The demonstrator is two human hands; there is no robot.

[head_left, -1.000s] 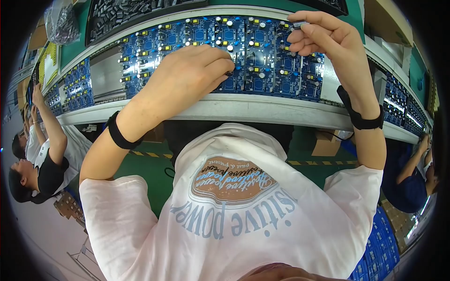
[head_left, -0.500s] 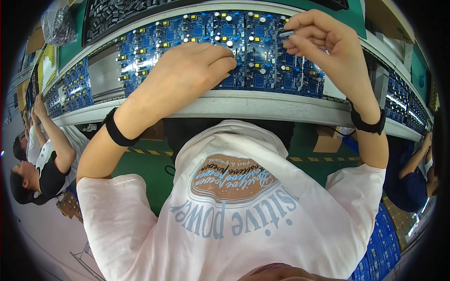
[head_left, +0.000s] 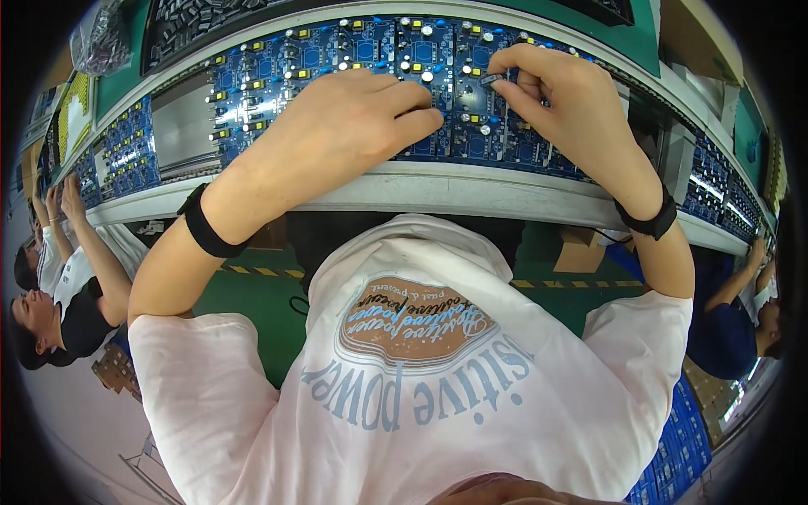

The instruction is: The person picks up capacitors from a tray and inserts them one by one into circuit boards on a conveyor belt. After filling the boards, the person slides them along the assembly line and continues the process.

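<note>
Blue circuit boards point(head_left: 425, 52), joined in a panel and set with small white, yellow and silver parts, lie on the rail in front of me. My right hand point(head_left: 560, 93) is closed above the panel's right part. Its thumb and forefinger pinch a small dark cylindrical capacitor point(head_left: 491, 80), tilted just over the boards. To its left, my left hand point(head_left: 362, 118) hovers low over or rests on the panel's middle, fingers curled down. Its fingertips are hidden beneath it, so whatever they hold does not show.
A black tray point(head_left: 198, 23) of loose dark capacitors stands behind the line at left, beside a clear bag point(head_left: 101, 42) of parts. A metal rail point(head_left: 471, 189) borders my side. Other people work at both ends; a cardboard box point(head_left: 579, 251) is below at right.
My right hand has moved left with the capacitor, closer to my left hand, and turned more palm-down. My left hand has shifted slightly right, still curled over the boards.
</note>
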